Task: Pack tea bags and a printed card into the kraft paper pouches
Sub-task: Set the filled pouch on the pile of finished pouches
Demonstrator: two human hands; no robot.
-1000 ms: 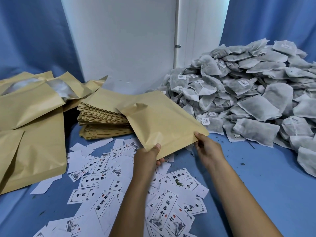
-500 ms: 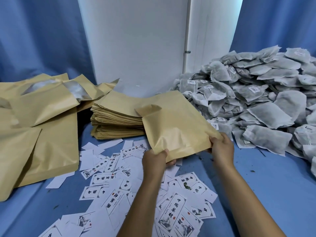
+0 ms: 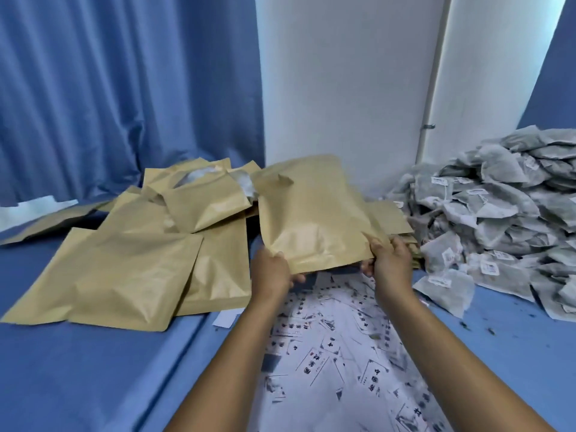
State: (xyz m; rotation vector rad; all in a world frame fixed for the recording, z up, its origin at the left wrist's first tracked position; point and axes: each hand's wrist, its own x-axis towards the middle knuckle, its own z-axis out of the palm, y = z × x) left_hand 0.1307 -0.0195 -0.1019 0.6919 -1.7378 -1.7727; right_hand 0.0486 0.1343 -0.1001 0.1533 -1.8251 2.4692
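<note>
Pouch in hand: our left hand (image 3: 270, 273) and right hand (image 3: 390, 265) pinch the near corners of one kraft pouch (image 3: 313, 217), raised over the printed cards (image 3: 339, 347).
Left: filled pouches (image 3: 134, 269) crowd the blue surface (image 3: 78, 369).
Right: tea bags (image 3: 492, 219) heaped, hemming us in.
Open room: near left.

Pouch: we now hold the kraft pouch (image 3: 311, 216) raised and tilted more upright, where it lay lower and flatter a second ago.
Left hand (image 3: 270, 273): it moves to the pouch's near left corner.
Right hand (image 3: 391, 260): it now pinches the near right corner, thumb on top.
</note>
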